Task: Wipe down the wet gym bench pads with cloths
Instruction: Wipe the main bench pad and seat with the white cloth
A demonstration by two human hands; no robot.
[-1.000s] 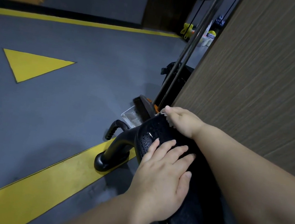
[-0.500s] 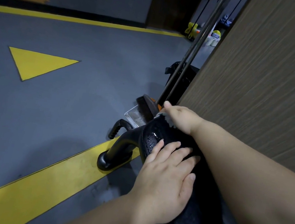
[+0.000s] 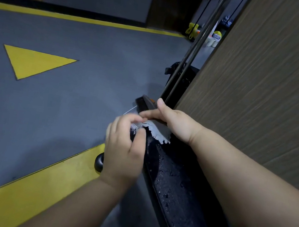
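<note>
2 bare hands are working at the far end of the long black bench pad (image 3: pixel 179 183), which is running from near right up to the middle and glistening with water droplets. Left hand (image 3: pixel 123 148) is curling and pinching the grey jagged-edged cloth (image 3: pixel 156 133); right hand (image 3: pixel 174 122) is pressing it flat, fingers together, beside the brown wood-grain wall (image 3: pixel 263 91).

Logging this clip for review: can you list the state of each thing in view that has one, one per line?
bench pad: wet, beaded with water drops, not yet dry.
grey cloth: lying at the pad's far end, gripped from both sides.
left hand: curled, fingers closed on the cloth's edge.
right hand: pressing the cloth down on the pad.
floor: looks dry.
</note>
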